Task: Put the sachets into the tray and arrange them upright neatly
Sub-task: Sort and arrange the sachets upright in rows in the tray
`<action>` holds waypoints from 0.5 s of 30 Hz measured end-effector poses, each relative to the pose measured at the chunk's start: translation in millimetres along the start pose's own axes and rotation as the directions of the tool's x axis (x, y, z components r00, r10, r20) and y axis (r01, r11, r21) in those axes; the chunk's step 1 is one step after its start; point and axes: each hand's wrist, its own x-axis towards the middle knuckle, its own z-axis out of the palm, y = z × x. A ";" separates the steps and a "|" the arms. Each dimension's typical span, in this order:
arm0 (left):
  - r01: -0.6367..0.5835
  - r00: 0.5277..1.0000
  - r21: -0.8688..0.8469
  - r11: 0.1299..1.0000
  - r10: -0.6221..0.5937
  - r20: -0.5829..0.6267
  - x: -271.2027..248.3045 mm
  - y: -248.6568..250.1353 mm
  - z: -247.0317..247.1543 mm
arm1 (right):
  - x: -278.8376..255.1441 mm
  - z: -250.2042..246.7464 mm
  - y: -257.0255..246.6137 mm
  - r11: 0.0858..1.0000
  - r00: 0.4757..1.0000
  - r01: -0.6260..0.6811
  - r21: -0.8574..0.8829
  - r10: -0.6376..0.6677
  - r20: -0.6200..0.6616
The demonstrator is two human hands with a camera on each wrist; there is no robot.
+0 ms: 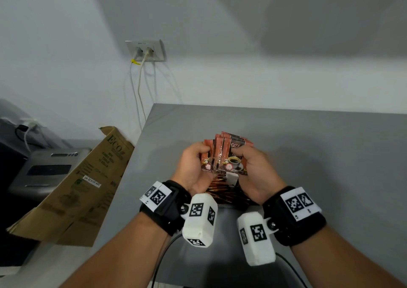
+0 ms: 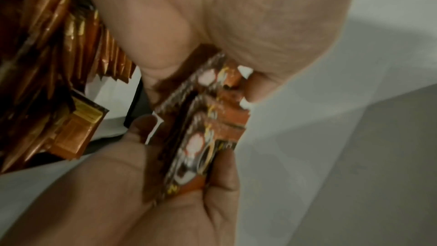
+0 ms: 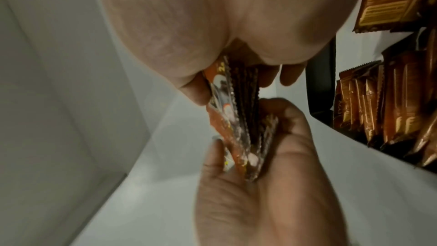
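A bundle of several red-brown coffee sachets point(image 1: 226, 155) is held upright above the table between both hands. My left hand point(image 1: 193, 166) grips its left side, thumb on the front. My right hand point(image 1: 253, 169) grips its right side. The left wrist view shows the bundle of sachets point(image 2: 201, 134) pinched edge-on; the right wrist view shows the same sachets point(image 3: 238, 119) fanned between both palms. Below the hands stands a dark tray point(image 1: 242, 202), mostly hidden, with more sachets point(image 1: 218, 186) standing in it; these tray sachets point(image 3: 378, 104) stand upright in a row.
The grey table point(image 1: 319, 155) stretches right and back to a white wall. A cardboard box point(image 1: 83, 188) leans off the table's left edge beside a grey appliance point(image 1: 48, 169). Cables hang from a wall socket point(image 1: 146, 51). Black cables point(image 1: 163, 257) run at the table's near edge.
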 end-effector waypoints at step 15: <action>0.051 0.997 -0.083 0.995 -0.047 0.057 -5.6 -7.8 10.0 | -11.1 -7.2 -28.6 0.348 0.881 0.450 -0.822 -0.323 0.345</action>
